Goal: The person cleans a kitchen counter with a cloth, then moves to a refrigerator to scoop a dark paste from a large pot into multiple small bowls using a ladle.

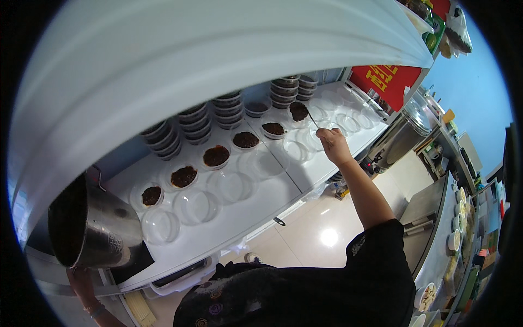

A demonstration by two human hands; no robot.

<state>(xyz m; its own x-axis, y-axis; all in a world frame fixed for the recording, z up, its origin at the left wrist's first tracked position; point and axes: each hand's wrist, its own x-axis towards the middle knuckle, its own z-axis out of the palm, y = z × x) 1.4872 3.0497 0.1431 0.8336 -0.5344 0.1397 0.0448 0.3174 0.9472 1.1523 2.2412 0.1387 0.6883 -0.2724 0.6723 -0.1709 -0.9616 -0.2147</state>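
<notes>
My right hand (335, 143) grips the thin handle of a spoon-like utensil (313, 119). Its far end meets the dark brown sauce in a clear plastic tub (299, 112); the tip is hidden. Nearer along the same row, more tubs hold dark sauce, among them one tub (216, 157) at the middle and one (151, 196) by the pot. A large metal pot (110, 233) stands at the left end, its mouth facing the left side of the picture. At its rim is my left hand (79, 282), fingers partly hidden but closed against the edge.
Clear tubs without sauce (198, 206) line the front of the white counter (245, 212). Stacks of filled tubs (227, 108) stand behind. A white curved panel (224, 49) overhangs them. Right lie a steel drum (400, 135) and a steel worktop (437, 229) with small bowls.
</notes>
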